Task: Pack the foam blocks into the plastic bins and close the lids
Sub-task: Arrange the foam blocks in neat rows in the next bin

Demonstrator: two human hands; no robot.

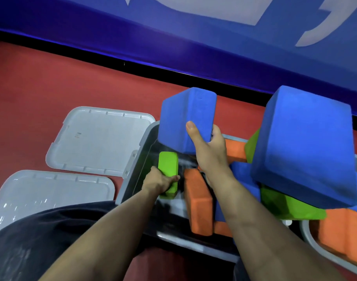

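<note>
The left hand [160, 182] reached down into the grey plastic bin [133, 173], its grip wrapped around a green foam block [168, 169] that stood on end against the bin's left inner wall. The right hand [209, 151] was raised above the same bin, thumb on the near face and fingers curled round the far edge of a blue foam block [183, 120], so that its grip held the block tilted in the air over the bin's far corner. Inside the bin, just right of the green block, an orange foam block [197, 201] leaned on its long edge, and further orange, blue and green blocks were piled loosely behind the right forearm. A large blue block [307, 147] lay on top of that pile, overhanging a green block [289, 205] beneath it. At the lower right edge a second grey bin [309, 236] showed part of its rim, with orange blocks [341, 234] inside. Two pale grey lids lay flat on the red floor [51, 82] to the left of the first bin: one lid [96, 138] touching or nearly touching the bin's left rim, the other lid [49, 191] nearer the person, partly covered by dark clothing [51, 240]. A blue padded wall [173, 37] ran across the top.
</note>
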